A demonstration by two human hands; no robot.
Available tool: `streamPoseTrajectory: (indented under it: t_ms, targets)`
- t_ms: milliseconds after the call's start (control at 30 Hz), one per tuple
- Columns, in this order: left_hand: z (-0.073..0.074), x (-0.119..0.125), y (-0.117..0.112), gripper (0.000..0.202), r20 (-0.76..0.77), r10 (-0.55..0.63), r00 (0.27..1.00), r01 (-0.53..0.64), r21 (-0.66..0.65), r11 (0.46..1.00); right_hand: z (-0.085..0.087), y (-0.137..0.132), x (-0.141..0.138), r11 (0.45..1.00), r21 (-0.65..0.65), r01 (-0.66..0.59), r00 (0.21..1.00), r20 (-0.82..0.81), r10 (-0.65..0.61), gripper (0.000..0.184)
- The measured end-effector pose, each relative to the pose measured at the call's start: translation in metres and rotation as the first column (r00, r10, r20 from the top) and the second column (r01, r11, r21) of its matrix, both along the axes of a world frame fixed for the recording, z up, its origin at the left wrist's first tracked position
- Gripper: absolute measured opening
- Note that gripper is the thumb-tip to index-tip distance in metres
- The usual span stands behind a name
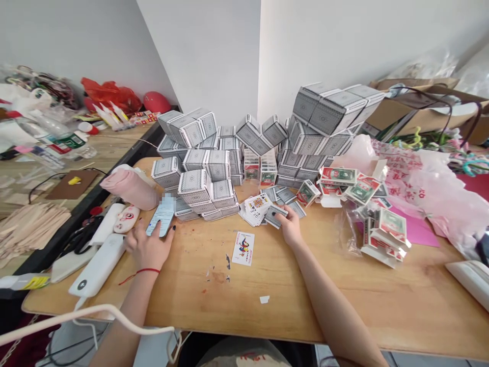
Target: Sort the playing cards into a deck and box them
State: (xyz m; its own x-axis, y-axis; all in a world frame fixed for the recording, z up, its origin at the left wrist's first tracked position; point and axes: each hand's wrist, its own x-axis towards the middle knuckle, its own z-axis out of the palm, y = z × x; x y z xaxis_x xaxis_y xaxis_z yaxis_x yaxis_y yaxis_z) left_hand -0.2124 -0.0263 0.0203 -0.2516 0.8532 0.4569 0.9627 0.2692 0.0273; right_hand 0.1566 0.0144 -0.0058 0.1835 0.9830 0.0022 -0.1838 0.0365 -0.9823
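My left hand point(147, 247) lies on the wooden table point(290, 300) with its fingers wrapped round the lower end of a phone point(162, 216). A red string circles that wrist. My right hand point(290, 227) reaches forward and pinches a few grey-backed playing cards point(275, 215) at the edge of a loose card pile point(256, 208). One joker card point(243, 248) lies face up between my hands. Behind the pile rise stacks of grey card decks point(202, 173), with more stacked higher to the right point(328, 120).
Red-and-green card boxes point(376, 224) and pink plastic bags point(420, 178) fill the right side. A white power bank point(97, 267), a pink pouch point(130, 187) and scissors point(82, 239) sit at the left. Cardboard boxes point(420, 109) stand at the back right. Wooden sticks point(30, 227) cover the neighbouring table.
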Motion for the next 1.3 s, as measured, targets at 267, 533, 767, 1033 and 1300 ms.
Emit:
streamPoseTrajectory:
  t_ms: [267,533,767,1033,1300]
  targets:
    - [0.007,0.003,0.026,0.065,0.098,0.056,0.994,-0.047,-0.098,0.994,0.005,0.0,0.0,1.0,-0.006,0.014,0.999,0.035,-0.014,0.017]
    - [-0.008,-0.016,-0.017,0.052,0.05,0.019,0.999,-0.02,0.016,1.0,0.008,-0.001,0.0,1.0,-0.001,0.021,0.996,0.085,-0.021,0.017]
    - [-0.009,-0.018,-0.028,0.035,0.029,0.0,1.0,0.0,0.025,1.0,0.003,0.0,0.001,0.999,-0.015,0.035,0.997,0.073,-0.034,0.015]
    - [-0.015,-0.021,-0.029,0.034,0.051,-0.02,0.999,0.019,0.02,1.0,0.002,-0.001,0.002,0.999,-0.027,0.036,0.997,0.071,-0.034,0.016]
    - [-0.012,-0.017,-0.029,0.033,0.05,-0.028,0.998,0.027,0.018,0.999,0.002,0.0,0.002,0.999,-0.015,0.038,0.997,0.063,-0.037,0.016]
